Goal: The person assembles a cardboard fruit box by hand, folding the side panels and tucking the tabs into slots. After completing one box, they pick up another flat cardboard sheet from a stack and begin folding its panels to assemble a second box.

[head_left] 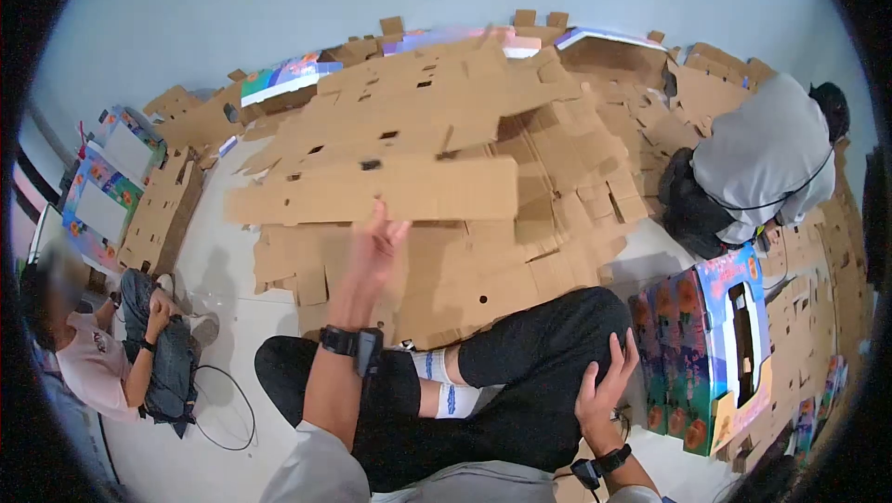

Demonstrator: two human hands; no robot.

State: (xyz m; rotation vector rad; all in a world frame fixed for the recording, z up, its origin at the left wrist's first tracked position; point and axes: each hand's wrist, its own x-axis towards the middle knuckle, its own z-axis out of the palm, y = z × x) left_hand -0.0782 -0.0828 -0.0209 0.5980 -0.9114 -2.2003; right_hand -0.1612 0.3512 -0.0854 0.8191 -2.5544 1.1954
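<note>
My left hand (374,248) reaches forward over the cardboard, slightly smeared by motion, with fingers stretched out and apart. Its fingertips overlap the near edge of a long flat cardboard piece (446,192) that lies across a large pile of flattened cardboard (520,261). Dark slots and small round holes mark several of the sheets. My right hand (606,387) lies on my bent right leg, fingers spread, holding nothing. Both wrists carry a black strapped device.
A stack of colourful printed boxes (701,350) stands to my right. Beyond it a person in grey (767,155) bends over more cardboard. At left another person (111,354) sits on the floor near printed boxes (102,187) and a black cable (249,410). Cardboard lines the wall.
</note>
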